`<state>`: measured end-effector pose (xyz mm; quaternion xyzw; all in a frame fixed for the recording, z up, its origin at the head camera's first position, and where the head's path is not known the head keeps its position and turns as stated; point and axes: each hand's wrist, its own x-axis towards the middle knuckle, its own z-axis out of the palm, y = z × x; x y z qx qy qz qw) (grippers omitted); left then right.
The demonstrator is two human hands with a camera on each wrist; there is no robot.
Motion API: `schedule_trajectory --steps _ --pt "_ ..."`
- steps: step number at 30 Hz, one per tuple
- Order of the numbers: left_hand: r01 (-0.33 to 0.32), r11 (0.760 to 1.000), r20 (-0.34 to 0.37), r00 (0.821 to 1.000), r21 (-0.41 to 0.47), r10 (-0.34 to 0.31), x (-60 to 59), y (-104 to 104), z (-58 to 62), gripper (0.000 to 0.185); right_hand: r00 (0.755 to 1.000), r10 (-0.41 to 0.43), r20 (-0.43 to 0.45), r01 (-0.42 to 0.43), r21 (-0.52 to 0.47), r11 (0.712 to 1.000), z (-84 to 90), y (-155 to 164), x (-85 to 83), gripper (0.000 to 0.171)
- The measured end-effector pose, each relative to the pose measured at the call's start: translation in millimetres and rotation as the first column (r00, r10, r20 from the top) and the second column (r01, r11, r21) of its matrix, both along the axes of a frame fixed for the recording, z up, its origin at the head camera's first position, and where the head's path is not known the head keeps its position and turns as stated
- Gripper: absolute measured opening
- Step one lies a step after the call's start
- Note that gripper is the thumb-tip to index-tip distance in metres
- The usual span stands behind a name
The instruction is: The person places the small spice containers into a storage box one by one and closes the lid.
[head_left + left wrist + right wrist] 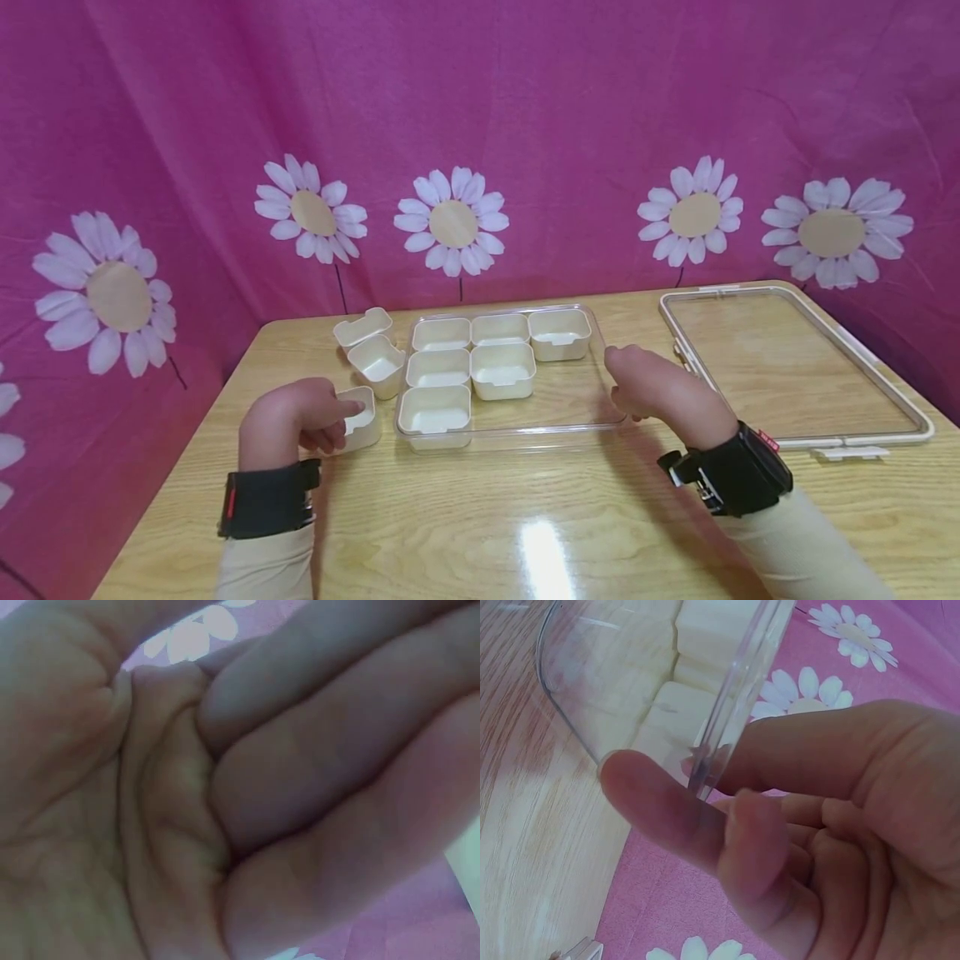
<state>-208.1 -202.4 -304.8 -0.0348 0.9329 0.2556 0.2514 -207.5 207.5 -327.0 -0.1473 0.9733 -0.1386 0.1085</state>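
The clear tray (570,400) lies at the table (525,517) centre, six white cups seated in it: three along the far row, two in the middle row, one (435,410) at the near-left corner. The remaining cells — at 3 to 5 o'clock in the tray — are unfilled.

The step in hand appears to be loading cups into the tray. The loose cup (358,417), at 9 o'clock just outside the tray wall, is gripped by the left hand (296,421), fingers curled round its rim. The tray's right rim is pinched by the right hand (795,825), thumb and forefinger closed on the wall, the tray thereby steadied.

The next move is judged to call for a lift of the gripped cup over the wall and a square seating in a free cell.

Two more cups (375,360) stand at 10 o'clock of the tray. The lid (795,367) lies flat at 3 o'clock — well apart.
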Motion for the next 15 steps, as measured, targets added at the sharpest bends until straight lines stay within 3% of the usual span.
schedule_trajectory --steps 2,5,8,11,15 --pt "0.036 0.999 -0.061 0.997 -0.017 -0.037 -1.9 -2.0 2.2 0.029 1.000 -0.002 0.001 0.002 0.002 1.000 -0.1 -0.1 -0.6 0.013" --pt "0.076 0.994 -0.183 0.979 -0.079 -0.089 -4.3 -8.1 5.7 0.023 1.000 -0.007 0.008 0.007 0.001 1.000 -0.3 -0.2 -1.7 0.015" --pt "0.077 0.989 -0.262 0.959 -0.122 -0.107 -5.1 -16.0 6.1 0.032 1.000 -0.001 0.001 0.001 0.007 1.000 -1.1 0.2 -2.6 0.014" --pt "0.047 0.992 -0.246 0.966 -0.114 -0.074 -3.4 -21.7 2.7 0.054 1.000 0.011 -0.019 -0.011 0.013 1.000 -1.7 0.3 -3.2 0.012" --pt "0.002 1.000 -0.131 0.991 -0.013 -0.004 0.4 -27.1 -0.5 0.080 0.999 0.020 -0.036 -0.020 0.014 1.000 -2.2 0.5 -3.5 0.011"
